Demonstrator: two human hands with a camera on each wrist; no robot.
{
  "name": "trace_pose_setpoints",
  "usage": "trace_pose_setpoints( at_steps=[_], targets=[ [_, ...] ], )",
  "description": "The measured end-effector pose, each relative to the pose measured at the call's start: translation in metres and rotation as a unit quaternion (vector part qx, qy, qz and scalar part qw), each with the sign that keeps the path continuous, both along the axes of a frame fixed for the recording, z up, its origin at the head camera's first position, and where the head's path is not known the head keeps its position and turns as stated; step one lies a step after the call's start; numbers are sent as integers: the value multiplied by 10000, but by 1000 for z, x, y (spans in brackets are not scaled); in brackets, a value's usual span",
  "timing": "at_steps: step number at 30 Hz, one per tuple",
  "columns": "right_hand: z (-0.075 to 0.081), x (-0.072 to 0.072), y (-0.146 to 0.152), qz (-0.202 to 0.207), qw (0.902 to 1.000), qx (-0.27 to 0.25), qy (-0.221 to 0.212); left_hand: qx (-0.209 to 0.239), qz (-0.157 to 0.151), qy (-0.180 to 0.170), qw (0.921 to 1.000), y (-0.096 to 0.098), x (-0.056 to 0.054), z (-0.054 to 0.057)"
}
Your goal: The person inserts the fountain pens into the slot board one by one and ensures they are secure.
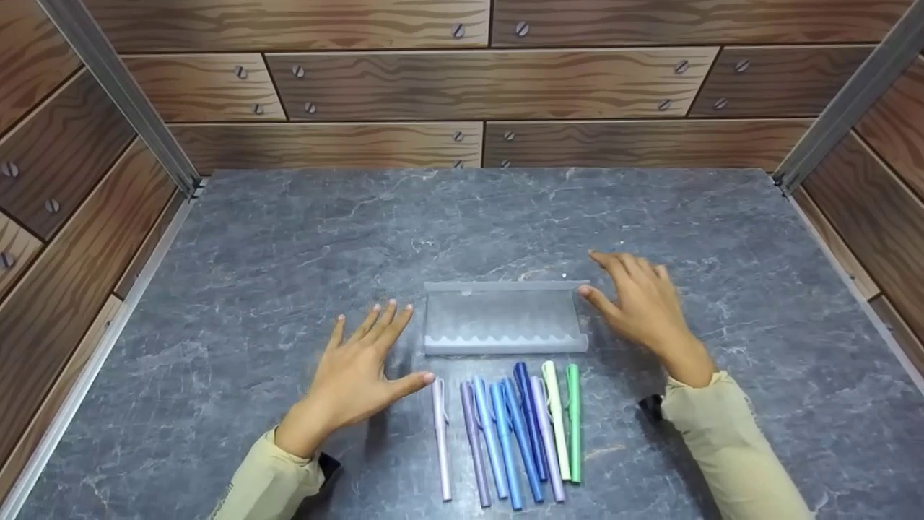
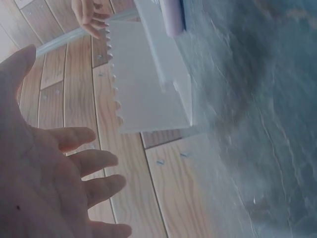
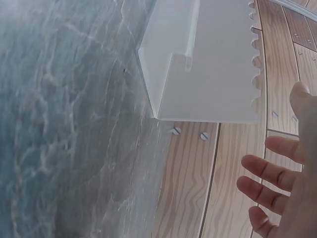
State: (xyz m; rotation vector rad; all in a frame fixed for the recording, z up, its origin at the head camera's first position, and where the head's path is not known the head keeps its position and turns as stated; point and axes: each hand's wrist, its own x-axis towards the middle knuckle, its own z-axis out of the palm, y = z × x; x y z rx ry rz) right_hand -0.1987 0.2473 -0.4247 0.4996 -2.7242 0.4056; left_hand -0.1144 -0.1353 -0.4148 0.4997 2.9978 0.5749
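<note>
A frosted clear plastic pen rack (image 1: 505, 314) with a row of scalloped notches along one edge stands in the middle of the table. My left hand (image 1: 364, 375), fingers spread and holding nothing, is over the table to its left; in the head view the thumb tip overlaps the top of a pale lilac pen (image 1: 442, 448). To the rack's right is my right hand (image 1: 642, 303), also bare, its thumb and index finger pointing toward the rack's side. Both wrist views show the notched rack (image 2: 141, 79) (image 3: 213, 84) beside loosely spread fingers.
In front of the rack lies a loose row of several capped pens, among them a dark blue pen (image 1: 533, 426), a pale yellow pen (image 1: 557, 426) and a green pen (image 1: 574, 433). Wood-patterned panels (image 1: 462, 87) enclose the grey marbled table (image 1: 325, 238) at the back and sides.
</note>
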Motion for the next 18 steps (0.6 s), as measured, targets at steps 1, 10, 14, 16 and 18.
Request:
trace_pose_setpoints(
  at_steps=[1,10,14,16,18],
  targets=[
    [0,0,0,16,10000,-18,-58,-13,-4,17,10000,1,1,0],
    [-1,-3,-3,205,9986,-280,-398,16,159,196,9997,5,11,-5],
    [-3,-4,-4,356,9958,-593,-601,-11,240,199,9995,7,14,-7],
    [-4,-5,-4,414,9937,-735,-737,-4,237,141,9996,8,15,-9],
    [-5,-5,-4,447,9919,-834,-847,24,213,99,9997,9,15,-11]
  ],
)
